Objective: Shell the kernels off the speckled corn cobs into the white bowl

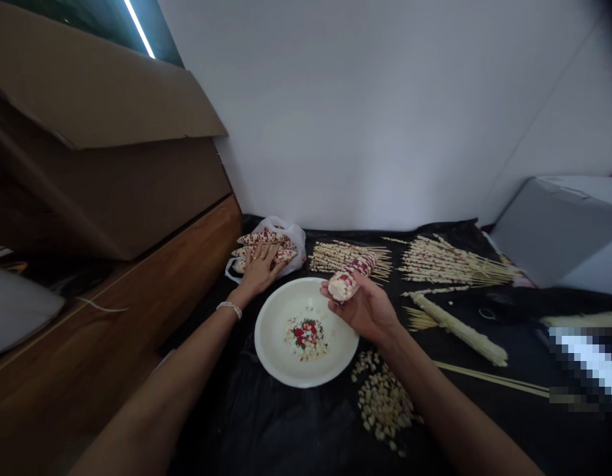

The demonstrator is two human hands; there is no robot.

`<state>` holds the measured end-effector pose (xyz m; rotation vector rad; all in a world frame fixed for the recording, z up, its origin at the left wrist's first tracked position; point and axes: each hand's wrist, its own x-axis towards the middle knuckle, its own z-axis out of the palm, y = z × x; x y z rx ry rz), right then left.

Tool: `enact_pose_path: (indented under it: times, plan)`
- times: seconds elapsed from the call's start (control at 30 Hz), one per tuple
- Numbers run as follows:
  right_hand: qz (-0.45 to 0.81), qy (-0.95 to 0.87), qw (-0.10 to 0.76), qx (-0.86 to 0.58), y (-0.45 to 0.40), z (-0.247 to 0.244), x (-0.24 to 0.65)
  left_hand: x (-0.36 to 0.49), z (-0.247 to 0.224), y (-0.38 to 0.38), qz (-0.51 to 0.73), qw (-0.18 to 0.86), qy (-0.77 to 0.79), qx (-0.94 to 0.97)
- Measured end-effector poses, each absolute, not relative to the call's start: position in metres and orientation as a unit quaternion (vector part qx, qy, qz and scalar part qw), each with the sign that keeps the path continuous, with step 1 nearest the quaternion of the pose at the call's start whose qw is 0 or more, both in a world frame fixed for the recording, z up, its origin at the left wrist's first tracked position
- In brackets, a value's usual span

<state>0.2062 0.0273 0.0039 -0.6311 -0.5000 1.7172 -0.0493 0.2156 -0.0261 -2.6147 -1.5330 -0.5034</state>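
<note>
Ideally, the cob (353, 276), clasped in the right hand (363, 305) by the bowl (276, 350), needed steady support; the left hand (259, 268), fingers spread, touched bagged cobs (267, 236) near the far-left corner of the surface (276, 430).

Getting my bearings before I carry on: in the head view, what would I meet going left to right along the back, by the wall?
Cardboard box → plastic bag of corn cobs → smaller bundle of kernel-covered sticks → larger bundle of kernel-covered sticks → grey box.
</note>
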Motion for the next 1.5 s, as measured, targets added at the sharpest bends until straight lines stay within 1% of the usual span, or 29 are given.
enact_pose_path:
  times: [0.1, 0.27, 0.43, 0.6, 0.63, 0.7, 0.77, 0.9, 1.07, 1.2, 1.33, 1.5]
  plan:
    - [0.739, -0.216, 0.568, -0.290, 0.027, -0.002, 0.204, -0.048, -0.025, 0.206, -0.207, -0.017, -0.499, -0.841]
    - [0.735, -0.230, 0.560, -0.305, 0.027, -0.004, 0.210, -0.049, -0.019, 0.178, -0.268, -0.063, -0.496, -0.824]
    - [0.672, -0.310, 0.567, -0.362, 0.027, -0.005, 0.212, -0.045, -0.012, 0.133, -0.339, -0.141, -0.477, -0.798]
    - [0.632, -0.360, 0.581, -0.364, 0.021, -0.001, 0.204, -0.022, -0.007, 0.077, -0.411, -0.202, -0.459, -0.761]
    - [0.629, -0.369, 0.582, -0.361, 0.020, 0.001, 0.202, -0.017, -0.006, 0.068, -0.414, -0.231, -0.451, -0.756]
    - [0.627, -0.385, 0.578, -0.352, 0.017, 0.005, 0.198, -0.008, -0.004, 0.052, -0.414, -0.368, -0.419, -0.720]
    - [0.629, -0.397, 0.573, -0.344, 0.014, 0.007, 0.195, -0.002, -0.002, 0.041, -0.385, -0.458, -0.388, -0.701]
    - [0.629, -0.412, 0.568, -0.334, 0.012, 0.007, 0.192, 0.004, 0.002, 0.033, -0.362, -0.532, -0.342, -0.684]
    - [0.588, -0.449, 0.576, -0.349, 0.014, 0.005, 0.197, 0.015, 0.002, 0.032, -0.377, -0.620, -0.310, -0.614]
    - [0.559, -0.465, 0.576, -0.373, 0.017, 0.003, 0.202, 0.020, -0.004, 0.031, -0.382, -0.645, -0.298, -0.591]
    - [0.565, -0.454, 0.579, -0.373, 0.017, -0.001, 0.199, 0.014, -0.008, 0.027, -0.361, -0.654, -0.302, -0.593]
    - [0.571, -0.455, 0.564, -0.386, 0.015, -0.004, 0.192, 0.006, -0.006, 0.021, -0.350, -0.663, -0.297, -0.591]
